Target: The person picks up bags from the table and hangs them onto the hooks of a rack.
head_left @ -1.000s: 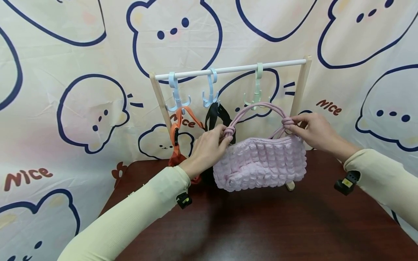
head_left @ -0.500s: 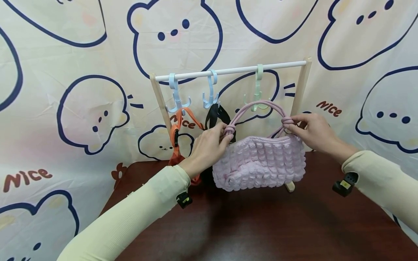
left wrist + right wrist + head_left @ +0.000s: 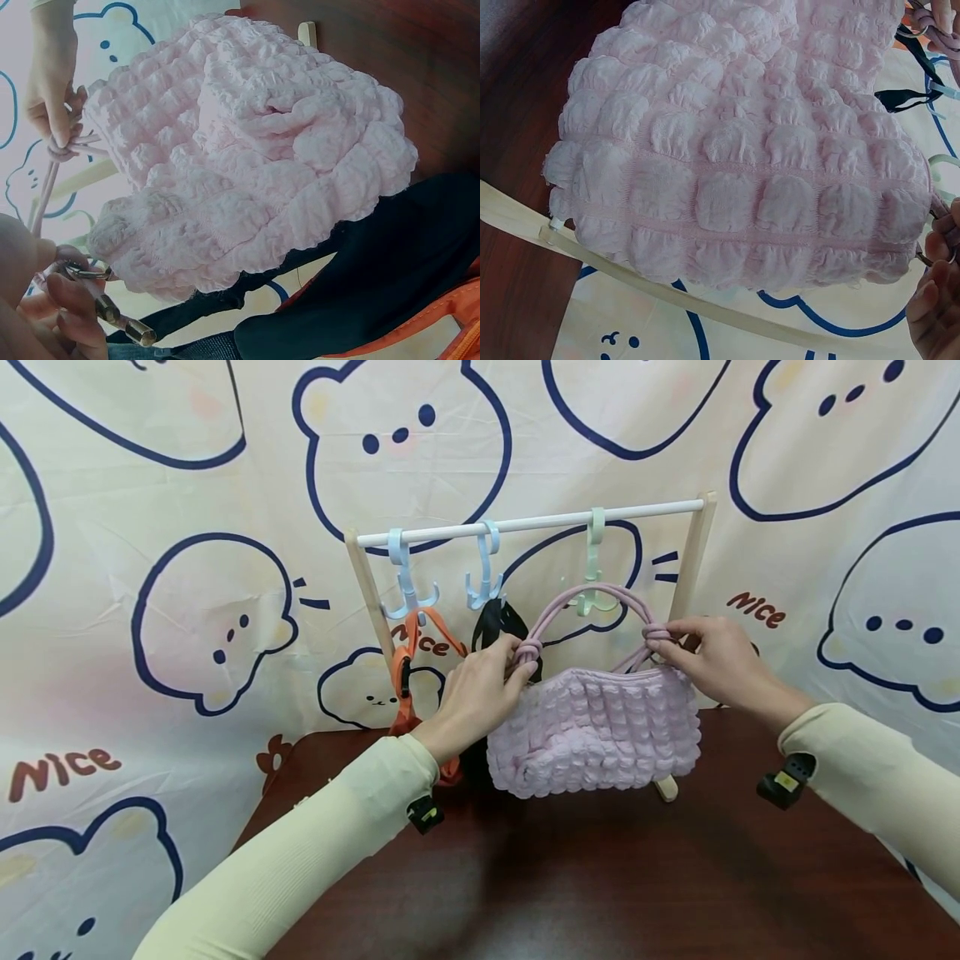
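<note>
A pink puffy handbag (image 3: 592, 731) hangs in the air before the rack, its corded handle (image 3: 592, 589) arching up between my two hands. My left hand (image 3: 480, 693) pinches the knot at the handle's left end. At the right end, my right hand (image 3: 716, 660) pinches the other knot between thumb and fingers. Behind the top of the handle is a green hook (image 3: 593, 556), partly overlapped by it. In the left wrist view, metal fittings (image 3: 112, 311) show by my left fingers. The bag's bubbled side (image 3: 727, 180) fills most of the right wrist view.
The rack's white rail (image 3: 532, 518) carries two blue hooks (image 3: 405, 577) besides the green one. An orange strap (image 3: 405, 668) hangs from the left blue hook. Black straps (image 3: 491, 622) hang below the middle one. Underneath is a dark brown table (image 3: 600, 877).
The handbag's handle has risen slightly and now overlaps more of the green hook. My right hand has shifted a little left. Both hands keep their hold.
</note>
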A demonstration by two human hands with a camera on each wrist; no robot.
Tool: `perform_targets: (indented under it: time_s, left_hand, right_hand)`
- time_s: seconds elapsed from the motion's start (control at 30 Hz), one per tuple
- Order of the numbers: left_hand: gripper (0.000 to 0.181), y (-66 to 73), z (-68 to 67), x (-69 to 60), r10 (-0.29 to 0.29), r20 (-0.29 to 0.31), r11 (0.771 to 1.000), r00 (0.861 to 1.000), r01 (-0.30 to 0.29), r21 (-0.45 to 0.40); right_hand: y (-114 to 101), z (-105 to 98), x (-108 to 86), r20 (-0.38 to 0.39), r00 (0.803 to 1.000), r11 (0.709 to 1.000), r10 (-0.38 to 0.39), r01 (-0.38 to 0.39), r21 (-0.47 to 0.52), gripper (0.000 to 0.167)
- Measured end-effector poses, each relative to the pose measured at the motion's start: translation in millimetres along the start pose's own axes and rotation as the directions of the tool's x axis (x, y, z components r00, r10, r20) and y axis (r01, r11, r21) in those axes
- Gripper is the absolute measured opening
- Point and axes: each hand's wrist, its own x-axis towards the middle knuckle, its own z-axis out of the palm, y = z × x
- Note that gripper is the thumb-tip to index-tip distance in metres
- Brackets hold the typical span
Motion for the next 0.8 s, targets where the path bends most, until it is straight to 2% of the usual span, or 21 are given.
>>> perform_targets:
  time_s: [0.17,0.8]
  left_hand:
    - [0.021,-0.1,0.7,1.5,-0.002,-0.002,1.0,1.0,0.002,0.003]
    - [0.023,-1.8,0.5,8.0,-0.022,-0.001,1.0,1.0,0.022,-0.003]
  right_hand:
    - [0.2,2.7,2.4,-0.028,0.998,0.998,-0.062,0.062,0.001,0.02]
    - [-0.1,1.7,7.7,-0.005,0.999,0.999,-0.05,0.05,-0.004,0.025]
